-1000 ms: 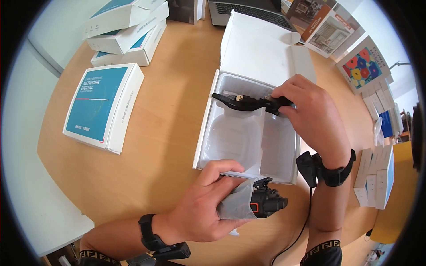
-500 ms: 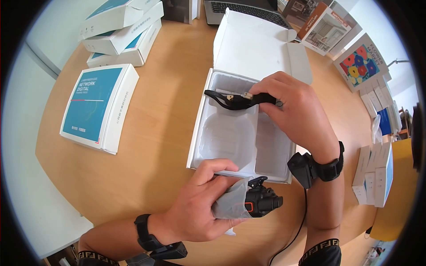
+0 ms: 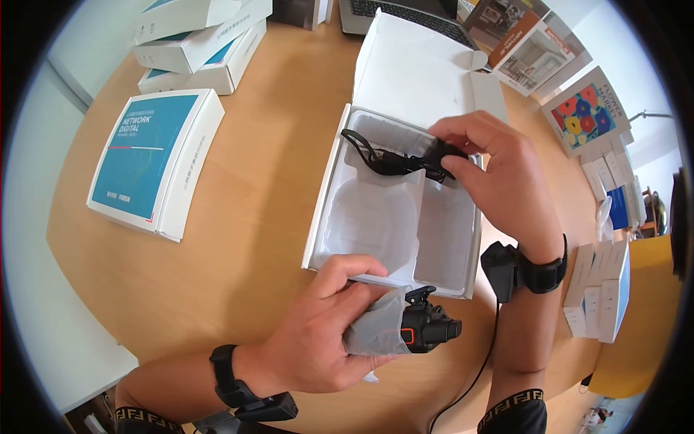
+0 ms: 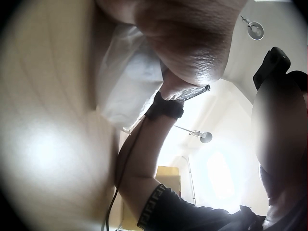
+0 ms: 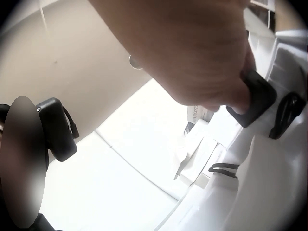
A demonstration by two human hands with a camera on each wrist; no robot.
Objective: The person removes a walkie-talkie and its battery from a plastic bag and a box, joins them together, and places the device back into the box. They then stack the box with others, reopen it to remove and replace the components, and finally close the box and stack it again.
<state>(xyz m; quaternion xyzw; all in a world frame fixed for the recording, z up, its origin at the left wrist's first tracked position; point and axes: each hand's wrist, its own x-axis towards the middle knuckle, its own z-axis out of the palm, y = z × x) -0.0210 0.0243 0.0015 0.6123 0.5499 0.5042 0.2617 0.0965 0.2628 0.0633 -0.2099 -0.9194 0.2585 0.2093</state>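
Observation:
An open white box with a moulded white tray lies in front of the person. The right hand pinches a black item over the tray's upper right part. Black cable stretches left from it across the upper compartment. The left hand is curled round a black device with an orange-edged button, partly in a translucent bag, just below the box's near edge. In the left wrist view the bag shows under the hand; the device is hidden there.
One blue-and-white box lies on the table at left, with several stacked behind it. A laptop stands at the back. Brochures, a floral card and more white boxes line the right side.
The right hand and black item have shifted slightly right, and the cable beneath has spread into a looser loop over the upper compartment. The left hand keeps its hold on the bagged device.

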